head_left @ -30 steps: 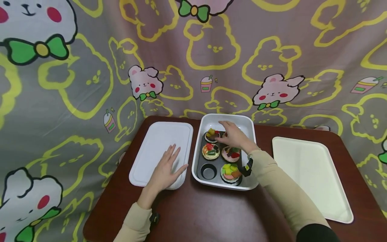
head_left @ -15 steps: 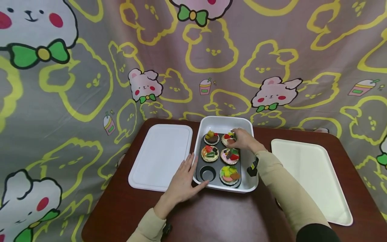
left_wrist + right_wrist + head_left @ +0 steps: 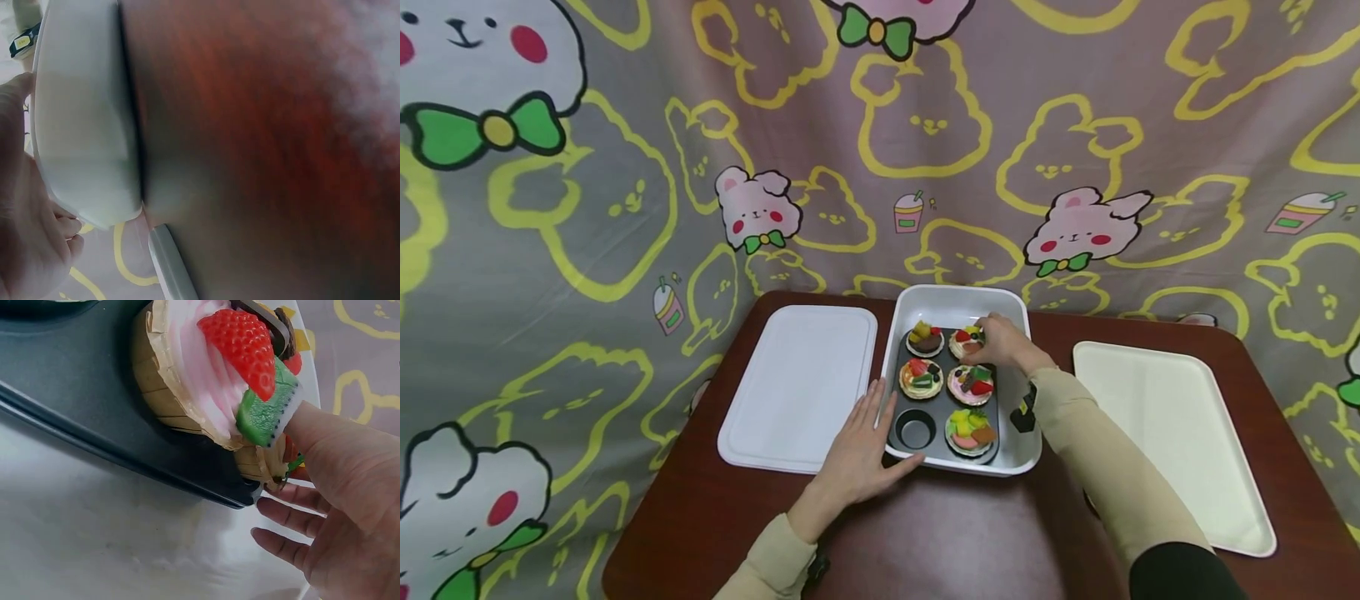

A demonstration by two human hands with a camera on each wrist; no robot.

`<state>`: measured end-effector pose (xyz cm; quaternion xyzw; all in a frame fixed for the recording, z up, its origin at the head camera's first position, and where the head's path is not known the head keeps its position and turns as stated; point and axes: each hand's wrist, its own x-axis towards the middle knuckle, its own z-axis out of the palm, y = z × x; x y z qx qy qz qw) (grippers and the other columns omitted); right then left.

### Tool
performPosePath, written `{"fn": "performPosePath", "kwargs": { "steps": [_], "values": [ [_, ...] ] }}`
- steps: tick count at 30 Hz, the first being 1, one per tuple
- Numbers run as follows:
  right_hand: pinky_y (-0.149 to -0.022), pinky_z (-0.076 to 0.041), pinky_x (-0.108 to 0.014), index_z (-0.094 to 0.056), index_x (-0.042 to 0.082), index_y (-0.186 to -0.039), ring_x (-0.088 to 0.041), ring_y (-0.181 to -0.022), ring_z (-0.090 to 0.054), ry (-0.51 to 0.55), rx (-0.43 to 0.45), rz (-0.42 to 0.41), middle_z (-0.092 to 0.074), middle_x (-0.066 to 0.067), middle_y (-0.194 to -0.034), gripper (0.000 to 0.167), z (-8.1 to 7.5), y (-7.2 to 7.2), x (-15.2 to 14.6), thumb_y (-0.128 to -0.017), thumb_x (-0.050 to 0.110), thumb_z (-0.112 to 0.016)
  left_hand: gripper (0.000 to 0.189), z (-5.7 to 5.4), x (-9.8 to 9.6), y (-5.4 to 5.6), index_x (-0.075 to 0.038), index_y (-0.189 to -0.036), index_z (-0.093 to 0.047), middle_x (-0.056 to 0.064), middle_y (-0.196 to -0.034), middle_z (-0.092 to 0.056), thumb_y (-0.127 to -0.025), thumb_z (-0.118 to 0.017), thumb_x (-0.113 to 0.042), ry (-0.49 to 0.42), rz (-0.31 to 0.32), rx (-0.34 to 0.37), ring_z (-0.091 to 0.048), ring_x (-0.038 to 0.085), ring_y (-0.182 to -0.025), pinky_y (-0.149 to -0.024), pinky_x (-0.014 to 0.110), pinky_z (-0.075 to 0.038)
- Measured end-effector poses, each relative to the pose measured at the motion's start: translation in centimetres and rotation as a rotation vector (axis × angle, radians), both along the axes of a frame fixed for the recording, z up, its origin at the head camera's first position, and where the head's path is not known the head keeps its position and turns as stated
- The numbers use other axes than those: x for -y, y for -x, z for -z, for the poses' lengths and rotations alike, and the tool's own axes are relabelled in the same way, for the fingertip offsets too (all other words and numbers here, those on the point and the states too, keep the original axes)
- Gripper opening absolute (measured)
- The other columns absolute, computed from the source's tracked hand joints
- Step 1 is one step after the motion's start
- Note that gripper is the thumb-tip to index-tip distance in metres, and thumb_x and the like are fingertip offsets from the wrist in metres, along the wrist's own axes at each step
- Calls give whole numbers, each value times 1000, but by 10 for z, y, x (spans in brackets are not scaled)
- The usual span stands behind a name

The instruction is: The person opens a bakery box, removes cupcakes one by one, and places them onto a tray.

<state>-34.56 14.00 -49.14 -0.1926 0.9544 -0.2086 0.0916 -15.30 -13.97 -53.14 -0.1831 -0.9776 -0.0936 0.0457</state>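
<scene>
My right hand (image 3: 1006,342) reaches into a white pan (image 3: 1017,450) and grips the back right fruit tart (image 3: 967,340), thumb on one side and fingers curled at the other. That tart sits in a dark muffin tin (image 3: 940,406). In the right wrist view, a pink-cream tart (image 3: 206,369) with strawberry and kiwi partly hides the gripped one. Other fruit tarts (image 3: 921,379) fill more cups, and the near left cup (image 3: 916,429) shows its dark inside. My left hand (image 3: 859,454) rests at the pan's near left corner, fingers straight along the side, thumb at the front rim.
A white lid-like board (image 3: 801,387) lies left of the pan. To the right, partly under my right forearm, lies a cream tray (image 3: 1172,442). A patterned curtain (image 3: 925,125) hangs right behind the brown table (image 3: 955,542).
My left hand has moved right from over the white board to the pan's corner. My right hand has shifted right, from above the back tarts down onto the back right one.
</scene>
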Motion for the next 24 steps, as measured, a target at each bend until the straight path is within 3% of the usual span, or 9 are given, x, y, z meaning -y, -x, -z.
{"fn": "performPosePath", "kwargs": {
  "steps": [8, 11, 17, 24],
  "values": [
    [-77, -47, -37, -67, -3, -110, -25, -88, -53, 53, -15, 21, -62, -14, -102, 57, 7, 4, -1, -75, 37, -86, 109, 2, -2, 0, -8, -160, -18, 10, -170, -2, -86, -31, -87, 5, 0, -12, -4, 23, -158, -127, 42, -20],
    [-77, -47, -37, -67, -2, -110, -24, -86, -53, 67, -40, 16, -63, -13, -100, 55, 10, 4, -3, -74, 35, -86, 109, 2, -3, 0, -8, -160, -19, 11, -170, -3, -86, -32, -87, -3, 2, -17, -6, 24, -158, -127, 43, -21],
    [-85, -52, -42, -55, -2, -123, -27, -96, -58, 159, -12, 16, -63, -16, -112, 64, 9, -1, -4, -74, 24, -87, 109, 3, -4, 0, -7, -160, -19, 12, -170, -4, -86, -33, -86, -29, 11, -22, -10, 28, -158, -126, 46, -23],
    [-98, -50, -50, -36, 2, -137, -33, -112, -57, 319, 66, 52, -57, -24, -129, 76, -6, -8, -5, -79, 16, -83, 109, 3, -3, 1, -7, -160, -20, 11, -170, -4, -86, -33, -86, -31, -5, -15, -8, 26, -158, -126, 45, -23]
  ]
}}
